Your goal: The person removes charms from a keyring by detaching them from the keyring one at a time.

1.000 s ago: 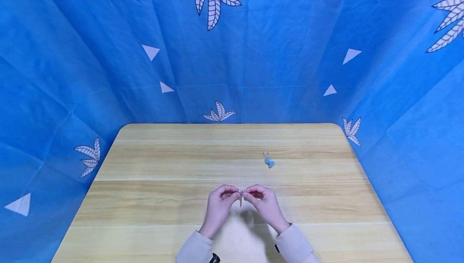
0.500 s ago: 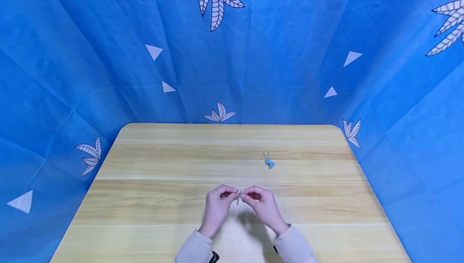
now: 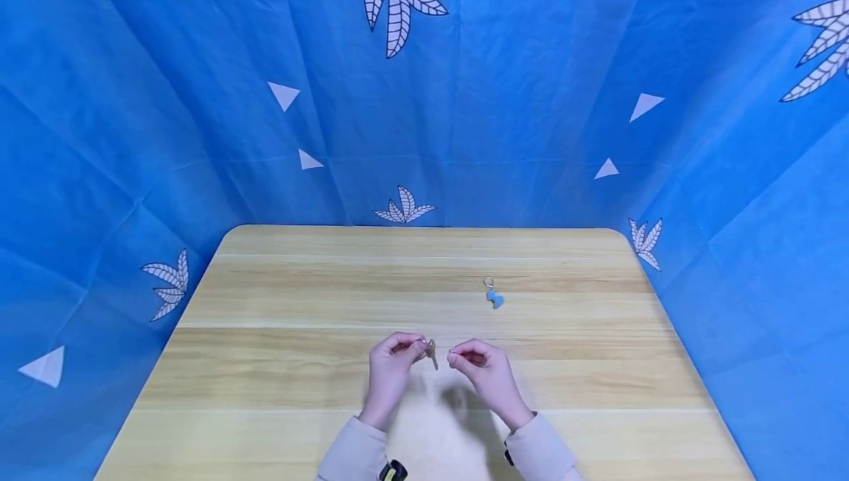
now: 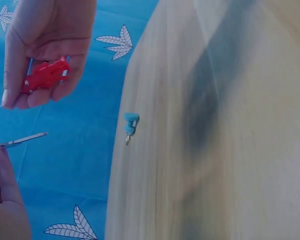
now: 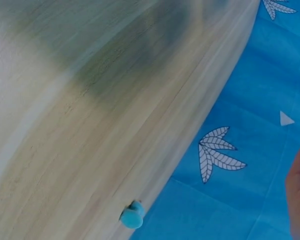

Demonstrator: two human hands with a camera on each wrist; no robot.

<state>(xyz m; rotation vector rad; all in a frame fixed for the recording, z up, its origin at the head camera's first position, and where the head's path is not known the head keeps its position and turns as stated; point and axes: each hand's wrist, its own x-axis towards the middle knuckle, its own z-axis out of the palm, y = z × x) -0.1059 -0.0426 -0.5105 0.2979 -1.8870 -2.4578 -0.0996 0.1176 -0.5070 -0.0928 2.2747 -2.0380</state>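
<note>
My left hand (image 3: 390,363) pinched a small key (image 3: 432,353) just above the counter (image 3: 265,363). At 3 o'clock, slightly apart, my right hand (image 3: 479,369) pinched a thin metal ring (image 3: 452,353). The left wrist view alone showed a red piece (image 4: 45,75) held in curled fingers. A blue keychain charm (image 3: 494,297) lay at 1 o'clock, well apart.
</note>
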